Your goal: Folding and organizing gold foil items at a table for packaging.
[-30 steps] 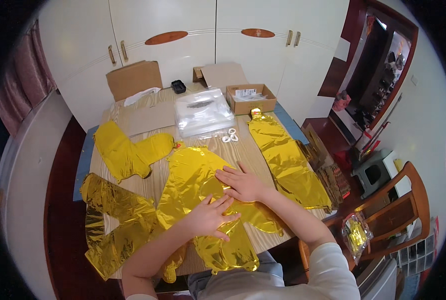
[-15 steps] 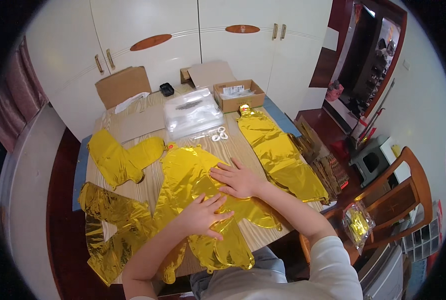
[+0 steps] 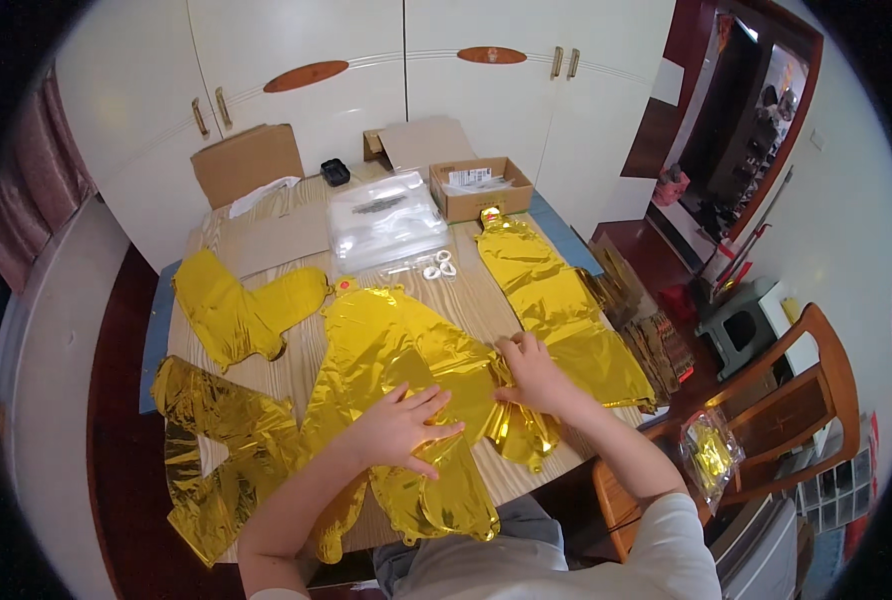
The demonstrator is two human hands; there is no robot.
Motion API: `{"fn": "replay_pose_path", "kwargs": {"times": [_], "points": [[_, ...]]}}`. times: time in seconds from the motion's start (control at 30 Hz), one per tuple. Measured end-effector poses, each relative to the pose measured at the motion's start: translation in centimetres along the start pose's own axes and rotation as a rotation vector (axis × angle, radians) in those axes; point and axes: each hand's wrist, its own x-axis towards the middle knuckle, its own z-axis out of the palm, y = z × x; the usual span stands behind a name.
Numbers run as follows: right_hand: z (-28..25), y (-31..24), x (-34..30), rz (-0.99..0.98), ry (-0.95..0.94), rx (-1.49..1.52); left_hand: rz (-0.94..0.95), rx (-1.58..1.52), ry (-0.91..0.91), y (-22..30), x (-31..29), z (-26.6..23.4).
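A deflated gold foil balloon point(image 3: 386, 325) lies spread over the near middle of the table. Flat on its lower part rests my left hand point(image 3: 407, 430), fingers spread. My right hand point(image 3: 533, 375) has its fingers bent around the balloon's right arm, pinching and creasing the foil there. To the left are another flat gold foil balloon point(image 3: 231, 310) and, nearer, a shinier see-through gold foil piece point(image 3: 231, 420). A long gold foil balloon point(image 3: 556, 310) stretches along the table's right side.
Behind lie a stack of clear plastic bags point(image 3: 386, 220), white ribbon rings point(image 3: 440, 268), an open cardboard box point(image 3: 481, 190) and a black tray point(image 3: 335, 173). A wooden chair point(image 3: 806, 390) holding a bagged gold item point(image 3: 714, 450) stands right. White cabinets point(image 3: 346, 120) close off the back.
My right hand has moved right and nearer, from lying flat on the balloon's middle to gripping its right arm, which is now bunched. My left hand stays in place.
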Motion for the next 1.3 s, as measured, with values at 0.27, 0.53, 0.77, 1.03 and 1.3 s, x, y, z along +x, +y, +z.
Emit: {"fn": "replay_pose_path", "kwargs": {"times": [0.27, 0.53, 0.77, 1.03, 1.3], "points": [[-2.9, -0.4, 0.1, 0.143, -0.267, 0.242, 0.005, -0.007, -0.002, -0.2, -0.2, -0.1], [-3.1, 1.3, -2.7, -0.019, -0.144, 0.407, 0.005, 0.009, -0.012, -0.3, -0.1, 0.1], [-4.6, -5.0, -5.0, 0.074, -0.104, 0.522, -0.043, -0.179, 0.002, -0.8, -0.2, -0.1], [1.6, -8.5, -4.0, -0.081, -0.055, 0.642, -0.585, -0.892, 0.293, -1.8, 0.7, -0.9], [3.1, -10.4, -3.9, -0.210, -0.083, 0.770, -0.690, -0.833, 0.396, -3.0, 0.7, 1.8]]}}
